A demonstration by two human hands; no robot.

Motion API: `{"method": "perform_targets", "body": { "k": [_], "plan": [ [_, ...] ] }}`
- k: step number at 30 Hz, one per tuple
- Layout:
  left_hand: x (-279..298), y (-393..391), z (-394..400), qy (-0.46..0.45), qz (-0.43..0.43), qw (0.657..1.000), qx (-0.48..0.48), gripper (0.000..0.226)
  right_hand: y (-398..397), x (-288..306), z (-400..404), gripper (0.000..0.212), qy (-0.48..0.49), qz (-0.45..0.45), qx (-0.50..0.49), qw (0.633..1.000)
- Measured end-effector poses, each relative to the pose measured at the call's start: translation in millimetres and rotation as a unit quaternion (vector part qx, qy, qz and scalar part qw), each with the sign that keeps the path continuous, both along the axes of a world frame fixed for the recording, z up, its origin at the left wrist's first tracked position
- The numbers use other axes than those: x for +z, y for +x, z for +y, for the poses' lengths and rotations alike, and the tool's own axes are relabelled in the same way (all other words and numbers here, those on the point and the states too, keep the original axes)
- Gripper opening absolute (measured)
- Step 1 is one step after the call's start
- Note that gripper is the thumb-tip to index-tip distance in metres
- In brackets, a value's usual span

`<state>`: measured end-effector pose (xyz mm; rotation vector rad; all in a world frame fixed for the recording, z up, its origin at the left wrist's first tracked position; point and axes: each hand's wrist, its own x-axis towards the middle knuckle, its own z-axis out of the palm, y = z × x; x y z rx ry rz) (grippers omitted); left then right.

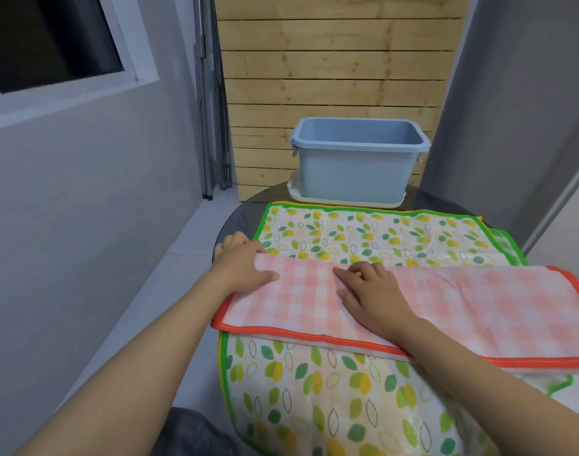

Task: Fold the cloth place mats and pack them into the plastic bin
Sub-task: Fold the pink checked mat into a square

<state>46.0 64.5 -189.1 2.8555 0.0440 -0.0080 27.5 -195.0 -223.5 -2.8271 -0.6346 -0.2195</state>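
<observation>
Both my palms press flat, fingers spread, gripping nothing: left hand [245,268] at the pink checked mat's [462,304] left end, right hand [373,291] mid-mat.

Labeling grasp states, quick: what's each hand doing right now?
Left hand: open, flat on left end of the folded pink checked cloth mat with orange trim.
Right hand: open, pressing flat mid-mat.

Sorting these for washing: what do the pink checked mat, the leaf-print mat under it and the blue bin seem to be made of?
Pink checked mat: soft woven cloth, matte, with stitched orange edging.
Leaf-print mat: probably thin cloth with green binding; faint sheen, so a coating is possible.
Blue bin: moulded plastic, smooth and slightly glossy, with a rolled rim.
</observation>
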Motion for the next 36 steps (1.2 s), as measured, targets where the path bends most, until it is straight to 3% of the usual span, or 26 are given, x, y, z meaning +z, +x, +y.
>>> {"method": "perform_targets", "body": {
  "k": [4, 8, 14, 21, 28, 31, 33, 36],
  "plan": [
    [8, 5, 2, -0.079, 0.026, 0.995, 0.046, 0.055, 5, 8, 3, 0.102, -0.026, 0.048, -0.008, 0.998],
    [16, 4, 4, -0.160, 0.033, 0.982, 0.097, 0.051, 11, 14, 8, 0.113, -0.035, 0.086, -0.019, 0.995],
    [36, -7, 6, -0.260, 0.119, 0.953, 0.102, 0.031, 13, 27, 13, 0.117, -0.067, 0.159, -0.020, 0.985],
    [54, -14, 5, -0.317, 0.093, 0.939, 0.096, 0.028, 1, 40, 21, 0.127, -0.126, 0.211, -0.006, 0.969],
    [74, -23, -21, -0.489, 0.072, 0.867, 0.070, 0.012, -16, 41, 18, 0.127, -0.103, 0.239, 0.004, 0.966],
    [79, -25, -39, -0.542, 0.065, 0.835, 0.065, 0.022, -22, 38, 7, 0.123, -0.014, 0.257, 0.018, 0.966],
    [85, -26, -53, -0.566, 0.061, 0.820, 0.057, 0.028, -24, 43, -8, 0.111, 0.138, 0.313, 0.009, 0.940],
    [91, -28, -76, -0.574, 0.062, 0.816, 0.022, 0.033, -23, 50, -31, 0.067, 0.444, 0.375, -0.032, 0.813]
  ]
}}
